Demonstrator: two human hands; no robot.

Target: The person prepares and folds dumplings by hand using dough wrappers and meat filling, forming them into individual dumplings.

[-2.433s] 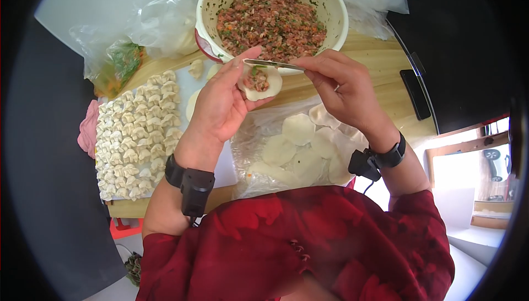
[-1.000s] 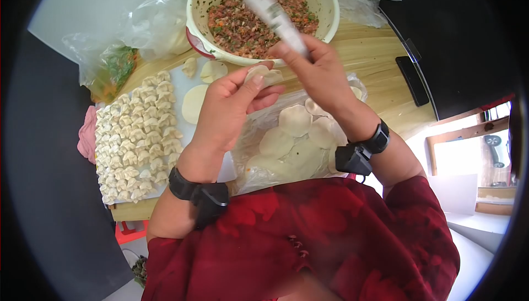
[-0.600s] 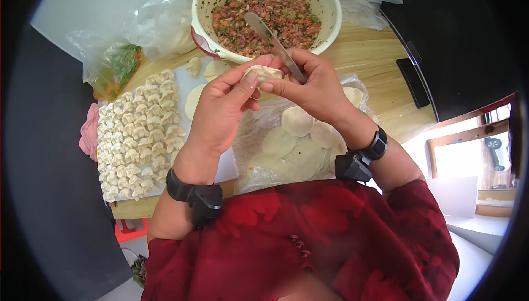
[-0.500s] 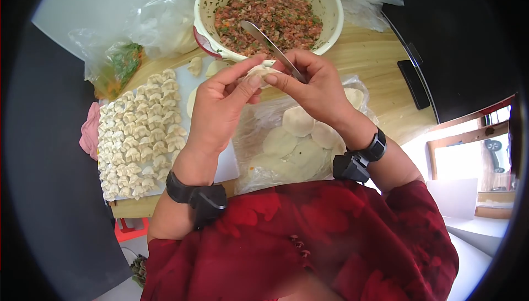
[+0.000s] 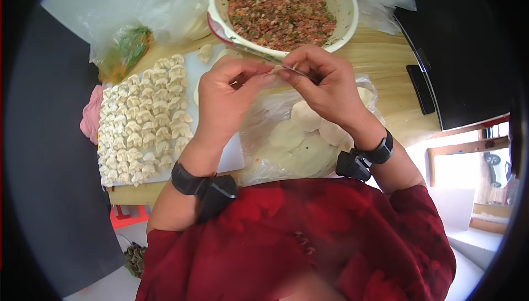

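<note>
In front of the big bowl (image 5: 350, 11) of minced filling (image 5: 281, 11), both hands meet at a small pale dumpling (image 5: 279, 69). My left hand (image 5: 227, 94) pinches its left side between thumb and fingers. At its right side, my right hand (image 5: 328, 83) pinches it too, with a table knife (image 5: 256, 53) still tucked in the same hand. The blade points left, close along the bowl's near rim, and the handle is mostly hidden by fingers. Most of the dumpling is covered by fingertips. Round dough wrappers (image 5: 306, 117) lie on plastic film below my right hand.
Rows of folded dumplings (image 5: 146, 116) cover much of a white board (image 5: 230, 155) on the left. Behind them is a clear bag with greens (image 5: 134, 47). A pink cloth (image 5: 91, 116) lies at the left edge, and a dark phone-like slab (image 5: 421, 89) at the right.
The fingertips have drawn closer together around the dumpling, covering more of it. The knife has turned flatter, its blade now nearer the bowl's rim. The whole view has shifted slightly.
</note>
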